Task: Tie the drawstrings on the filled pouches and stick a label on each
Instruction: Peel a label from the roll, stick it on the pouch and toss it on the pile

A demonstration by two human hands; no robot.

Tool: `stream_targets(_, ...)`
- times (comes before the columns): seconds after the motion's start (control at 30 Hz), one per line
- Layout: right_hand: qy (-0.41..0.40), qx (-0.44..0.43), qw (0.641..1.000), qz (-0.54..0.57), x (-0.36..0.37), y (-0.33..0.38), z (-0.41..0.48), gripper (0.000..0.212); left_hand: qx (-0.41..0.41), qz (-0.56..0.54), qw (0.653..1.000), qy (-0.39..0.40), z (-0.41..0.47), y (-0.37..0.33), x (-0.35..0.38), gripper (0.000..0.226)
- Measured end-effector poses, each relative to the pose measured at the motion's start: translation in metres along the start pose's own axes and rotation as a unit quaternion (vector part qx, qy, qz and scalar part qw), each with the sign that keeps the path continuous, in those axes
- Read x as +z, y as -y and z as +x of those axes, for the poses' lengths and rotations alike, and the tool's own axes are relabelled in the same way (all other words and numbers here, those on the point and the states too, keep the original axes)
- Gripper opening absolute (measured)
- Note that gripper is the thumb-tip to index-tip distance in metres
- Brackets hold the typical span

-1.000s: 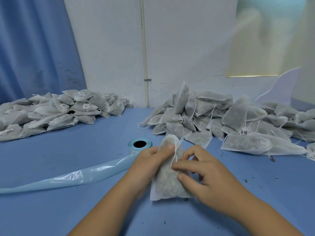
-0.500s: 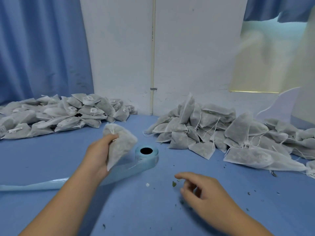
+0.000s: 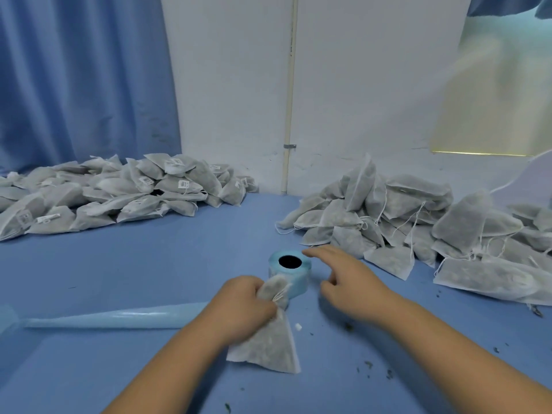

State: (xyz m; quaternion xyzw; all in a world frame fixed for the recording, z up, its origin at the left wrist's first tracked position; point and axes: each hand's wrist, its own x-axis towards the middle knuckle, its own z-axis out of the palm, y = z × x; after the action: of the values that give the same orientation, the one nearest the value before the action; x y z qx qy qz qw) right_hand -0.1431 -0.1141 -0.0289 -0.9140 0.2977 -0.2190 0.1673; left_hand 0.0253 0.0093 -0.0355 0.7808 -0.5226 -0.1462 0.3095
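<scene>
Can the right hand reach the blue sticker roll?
Probably yes. The open right hand hovers right beside the light blue label roll, forefinger by its rim, nothing between them. The left hand grips the grey fabric pouch at the roll's near side, out of the way.

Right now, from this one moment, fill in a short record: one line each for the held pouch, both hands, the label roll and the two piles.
pouch: filled, lower edge on the table, no label visible
left hand: grips the pouch by its gathered neck
label roll: stands on end just beyond the pouch
right hand: holds nothing; fingers spread by the label roll, contact unclear
left pile: pouches bearing labels
right pile: loose strings, no labels seen
</scene>
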Motion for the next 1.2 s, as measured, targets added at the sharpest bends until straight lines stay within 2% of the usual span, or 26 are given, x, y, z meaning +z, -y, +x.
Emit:
stream_targets(0.1, 0.053, -0.029, 0.998, -0.027, 0.002, 0.011, 0.023, 0.066, -0.017, 0.005, 1.0, -0.003, 0.0, 0.003, -0.006, 0.017)
stream_targets(0.27, 0.146, -0.011, 0.982, -0.122, 0.008, 0.017, 0.042, 0.057, -0.042, -0.025, 0.999, 0.002, -0.008, 0.012, -0.025, 0.038)
stream_targets(0.37, 0.164, -0.018, 0.975, -0.146, 0.012, 0.021, 0.044, 0.036, -0.068, -0.012, 0.997, 0.022, -0.014, 0.019, -0.037, 0.036)
stream_targets(0.5, 0.159, -0.029, 0.975, -0.15, 0.014, 0.026, 0.047, 0.013, -0.09, 0.046, 0.994, 0.028, -0.018, 0.025, -0.049, 0.029)
stream_targets(0.67, 0.147, -0.031, 0.978, -0.142, 0.016, 0.03, 0.045, 0.014, -0.062, 0.092, 0.994, -0.019, -0.017, 0.024, -0.046, 0.031)
stream_targets(0.8, 0.129, -0.038, 0.981, -0.142, 0.021, 0.028, 0.041, 0.023, 0.007, -0.048, 0.999, 0.021, -0.016, 0.015, -0.032, 0.026)
stream_targets(0.9, 0.126, -0.034, 0.983, -0.132, 0.021, 0.028, 0.039, 0.03, 0.033, -0.1, 0.992, 0.065, -0.012, 0.01, -0.018, 0.042)
stream_targets(0.93, 0.125, -0.033, 0.983, -0.129, 0.021, 0.027, 0.039, 0.027, 0.033, -0.113, 0.99, 0.076, -0.011, 0.008, -0.015, 0.039)
stream_targets(1.0, 0.123, -0.031, 0.984, -0.122, 0.02, 0.027, 0.035, 0.022, 0.015, -0.14, 0.987, 0.082, -0.007, 0.008, -0.013, 0.015)
stream_targets(1.07, 0.108, -0.027, 0.988, -0.104, 0.021, 0.027, 0.03, 0.027, 0.0, -0.176, 0.98, 0.095, -0.002, 0.012, -0.015, 0.019)
stream_targets(1.13, 0.054, -0.011, 0.995, -0.082, 0.024, 0.029, 0.02, 0.038, -0.017, -0.205, 0.971, 0.121, 0.002, 0.017, -0.018, 0.01)
stream_targets(1.2, -0.037, 0.014, 0.998, -0.051, 0.031, 0.034, 0.007, 0.038, -0.037, -0.234, 0.961, 0.145, 0.003, 0.021, -0.021, 0.005)
